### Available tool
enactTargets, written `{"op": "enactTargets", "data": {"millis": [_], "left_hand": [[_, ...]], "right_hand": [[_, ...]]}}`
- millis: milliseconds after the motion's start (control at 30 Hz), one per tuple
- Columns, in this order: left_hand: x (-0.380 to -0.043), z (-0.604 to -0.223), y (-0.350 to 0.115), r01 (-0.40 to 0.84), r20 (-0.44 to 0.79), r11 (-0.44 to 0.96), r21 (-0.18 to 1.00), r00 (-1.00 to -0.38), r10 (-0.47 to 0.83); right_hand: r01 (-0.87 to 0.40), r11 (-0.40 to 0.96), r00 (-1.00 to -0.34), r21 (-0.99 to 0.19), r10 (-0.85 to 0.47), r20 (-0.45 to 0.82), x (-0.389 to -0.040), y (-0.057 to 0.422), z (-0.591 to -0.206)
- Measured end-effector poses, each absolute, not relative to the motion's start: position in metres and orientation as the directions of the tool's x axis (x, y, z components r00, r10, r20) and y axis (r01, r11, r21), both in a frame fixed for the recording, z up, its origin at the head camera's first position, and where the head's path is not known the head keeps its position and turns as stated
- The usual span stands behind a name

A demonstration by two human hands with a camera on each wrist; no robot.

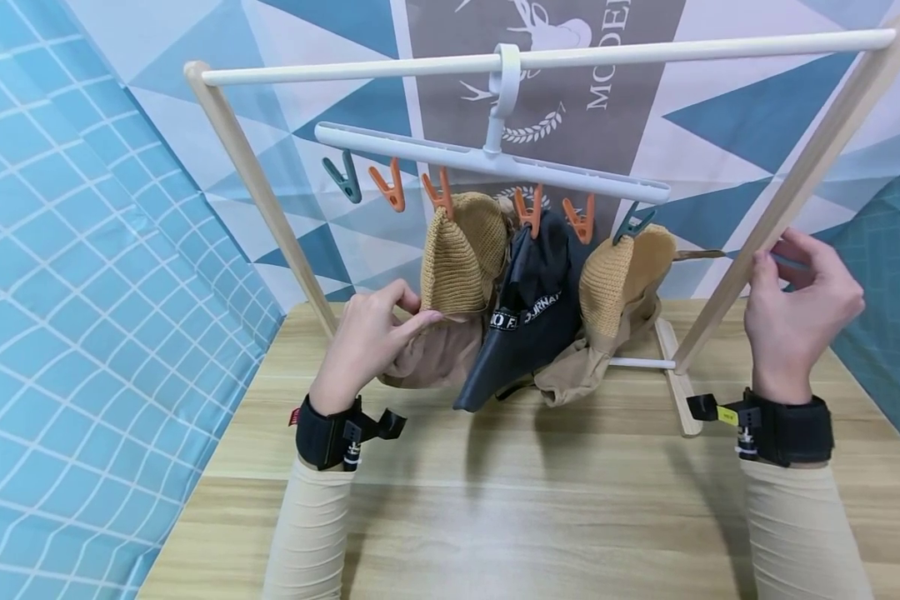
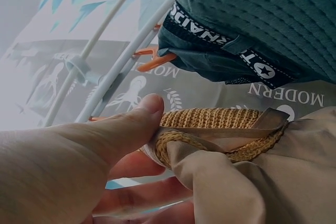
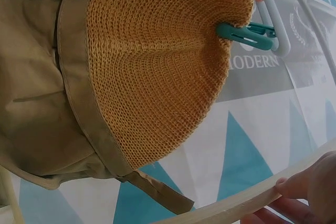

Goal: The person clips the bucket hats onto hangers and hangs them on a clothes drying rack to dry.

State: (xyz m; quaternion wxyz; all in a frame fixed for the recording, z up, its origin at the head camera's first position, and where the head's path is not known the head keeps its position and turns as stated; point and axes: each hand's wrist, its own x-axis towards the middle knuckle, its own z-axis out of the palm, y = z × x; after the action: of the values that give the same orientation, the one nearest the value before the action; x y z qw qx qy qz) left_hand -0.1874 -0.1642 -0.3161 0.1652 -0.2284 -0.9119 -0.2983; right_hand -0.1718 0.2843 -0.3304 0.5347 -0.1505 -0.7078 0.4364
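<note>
Three hats hang from a white clip hanger point(image 1: 450, 154). My left hand point(image 1: 371, 333) pinches the edge of the left tan woven hat point(image 1: 453, 267) between thumb and fingers; its beige cloth part droops below. In the middle is a dark bucket hat point(image 1: 528, 308) with a lettered band, held by an orange clip point(image 1: 528, 208). A teal clip point(image 3: 244, 35) holds the right woven hat point(image 3: 157, 72), which has a beige cloth part and a loose strap point(image 3: 163, 192). My right hand point(image 1: 802, 308) grips the rack's right wooden post point(image 1: 787, 200) with thumb and fingertips.
The hanger hooks over the top bar point(image 1: 682, 52) of a wooden rack standing on a wood-grain table point(image 1: 495, 500). A teal clip point(image 1: 342, 177) and two orange clips hang with nothing in them. Patterned cloth point(image 1: 735, 100) stands behind, blue checked cloth point(image 1: 82, 292) at the left.
</note>
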Motion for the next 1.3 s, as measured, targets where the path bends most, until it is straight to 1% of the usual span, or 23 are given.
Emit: {"op": "enactTargets", "data": {"millis": [333,533,667,833,1000,1167,1300], "left_hand": [[-0.187,-0.319,-0.159,0.520,0.472,0.726,0.450,-0.828,0.301],[-0.187,-0.321,-0.157,0.526,0.489,0.716,0.460,-0.823,0.291],[-0.188,-0.322,-0.158,0.523,0.498,0.715,0.464,-0.821,0.277],[-0.191,-0.321,-0.162,0.523,0.520,0.721,0.455,-0.813,0.262],[-0.196,-0.323,-0.172,0.484,0.574,0.764,0.427,-0.798,0.185],[-0.204,-0.326,-0.182,0.464,0.636,0.764,0.448,-0.766,0.093],[-0.211,-0.329,-0.188,0.461,0.659,0.759,0.460,-0.750,0.056]], "right_hand": [[-0.294,0.564,-0.434,-0.771,0.640,0.634,-0.200,0.296,-0.329],[-0.263,0.602,-0.463,-0.754,0.607,0.646,-0.216,0.302,-0.327],[-0.246,0.621,-0.470,-0.745,0.595,0.652,-0.221,0.304,-0.325],[-0.280,0.601,-0.472,-0.749,0.593,0.652,-0.221,0.303,-0.325],[-0.288,0.589,-0.479,-0.755,0.594,0.647,-0.219,0.303,-0.329],[-0.293,0.579,-0.474,-0.761,0.603,0.641,-0.219,0.303,-0.331],[-0.305,0.580,-0.474,-0.755,0.595,0.648,-0.219,0.304,-0.331]]}}
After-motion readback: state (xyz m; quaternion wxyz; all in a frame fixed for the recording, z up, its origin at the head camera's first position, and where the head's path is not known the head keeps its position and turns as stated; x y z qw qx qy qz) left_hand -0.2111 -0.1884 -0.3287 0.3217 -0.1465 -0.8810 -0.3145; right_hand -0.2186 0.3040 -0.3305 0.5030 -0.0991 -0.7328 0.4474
